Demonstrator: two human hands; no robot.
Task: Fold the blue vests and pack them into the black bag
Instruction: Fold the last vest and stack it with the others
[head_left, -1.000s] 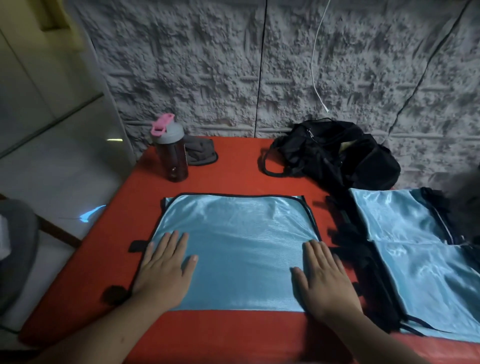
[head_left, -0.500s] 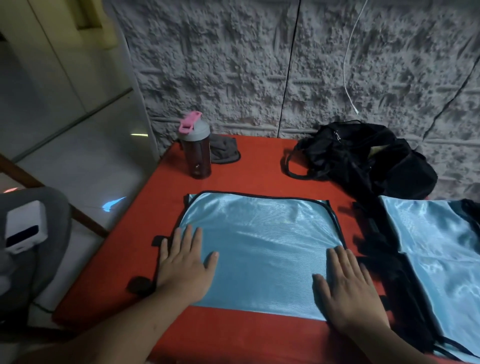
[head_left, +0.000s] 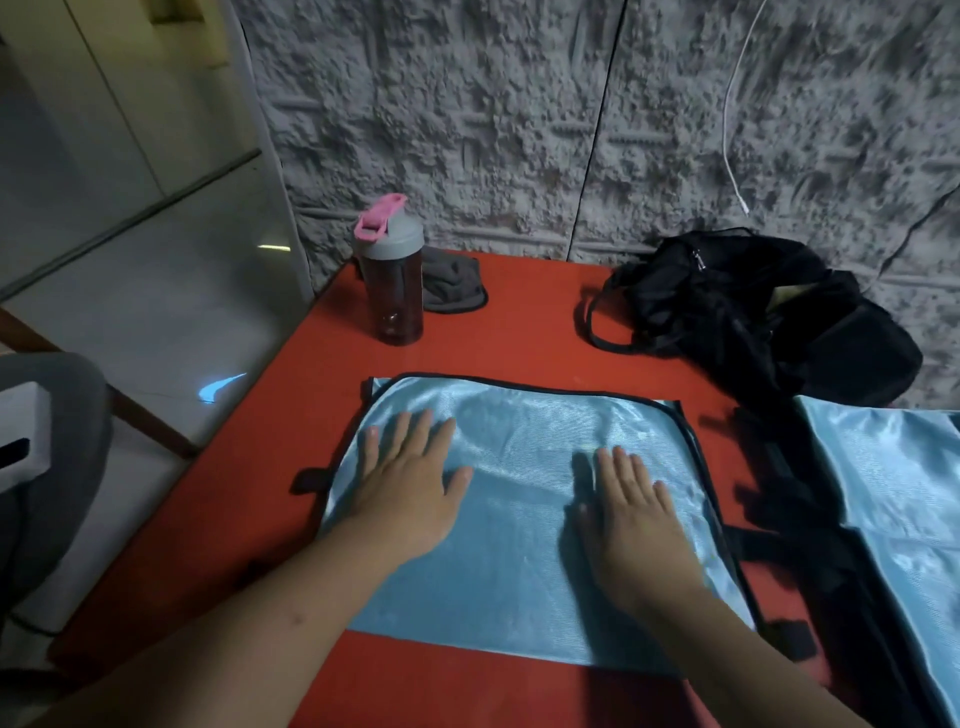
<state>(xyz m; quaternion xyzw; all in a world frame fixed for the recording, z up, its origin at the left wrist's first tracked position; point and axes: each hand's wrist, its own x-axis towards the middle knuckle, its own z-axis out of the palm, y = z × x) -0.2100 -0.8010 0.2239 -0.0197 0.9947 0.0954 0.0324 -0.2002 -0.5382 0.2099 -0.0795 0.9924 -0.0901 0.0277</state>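
- Smoothing was the step in hand — the left hand (head_left: 410, 493) and right hand (head_left: 631, 525) lay flat, fingers straight, on the blue vest (head_left: 524, 519) at the centre of the red table (head_left: 519, 332).
- Next, I judged, came another fold, then packing into the black bag (head_left: 769, 317) — far right, against the textured grey wall (head_left: 519, 114).
- More vests (head_left: 893, 493) waited right; a bottle (head_left: 389, 275) stood far left.

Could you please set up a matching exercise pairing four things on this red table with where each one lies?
Things:
1. bottle
2. black bag
3. blue vest
4. grey cloth

Places:
A. flat under both hands
B. far right, by the wall
C. behind the bottle, at the far edge
D. upright, near the far left corner

The left hand and right hand lie flat.

Pairs: 1-D, 2-B, 3-A, 4-C
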